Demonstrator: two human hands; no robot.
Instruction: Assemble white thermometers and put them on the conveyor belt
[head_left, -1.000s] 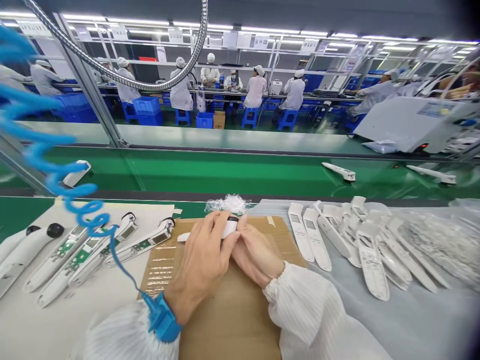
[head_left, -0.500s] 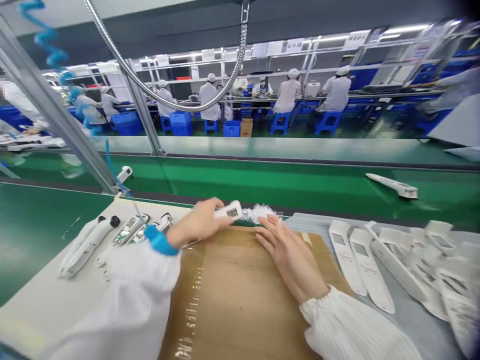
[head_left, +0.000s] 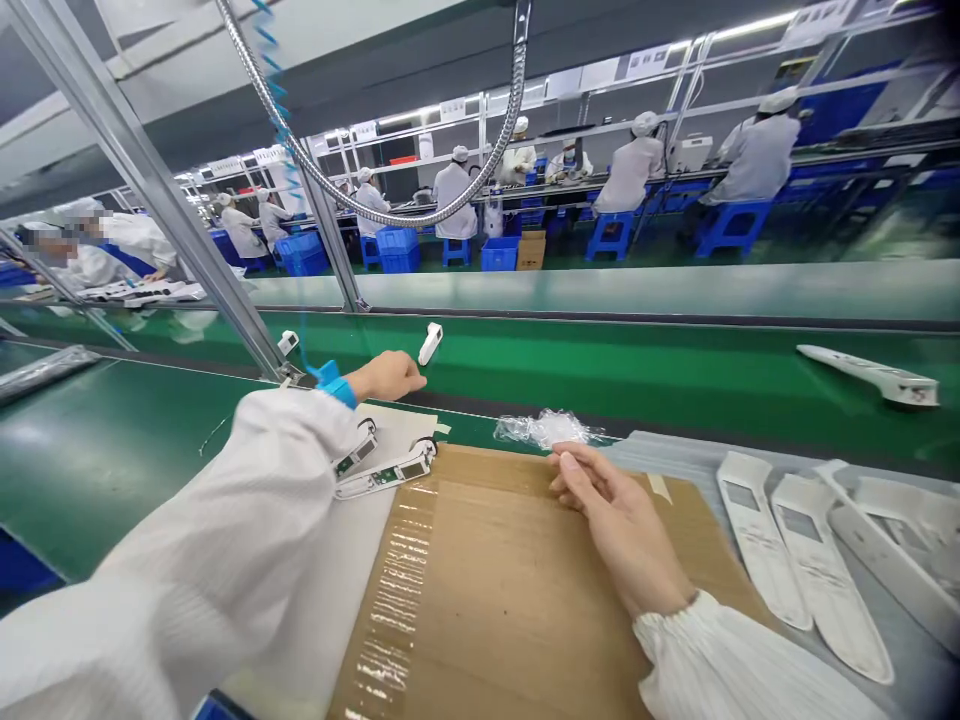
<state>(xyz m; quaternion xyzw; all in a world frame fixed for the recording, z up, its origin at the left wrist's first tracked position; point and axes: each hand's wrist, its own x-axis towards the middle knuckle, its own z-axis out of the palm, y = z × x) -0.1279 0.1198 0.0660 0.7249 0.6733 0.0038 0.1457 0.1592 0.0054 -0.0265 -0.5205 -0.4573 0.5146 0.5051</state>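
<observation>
Head view: nearest, white L sleeve runs across lower L & blocks much of the pale mat. Centre: flat brown cardboard sheet w/ shiny tape along its L side. To its R, white plastic half-shells, the nearer ones w/ display cutouts, on a grey sheet; pile cut off at frame edge.

R hand is over the cardboard's far R part: fingers loosely bent, part open, thumb close to index, nothing visible in them. Fingertips near crumpled clear plastic film; can't tell if touching. At the cardboard's far L corner, 2 opened handsets w/ green circuit boards, one partly hidden by the sleeve.

Farther, L hand, blue wristband on, is at near edge of green conveyor belt. Fingers part-curled, undersides hidden, so can't tell how far open; nothing seen in them. Just past the fingertips, apart, a white handset lies on the belt; another sits L by the metal post, a third far R.

Beyond: long bench ledge. Post slants across L; flexible metal hose hangs in front of co-workers in white caps, some on blue stools; blue bin & carton on floor.
</observation>
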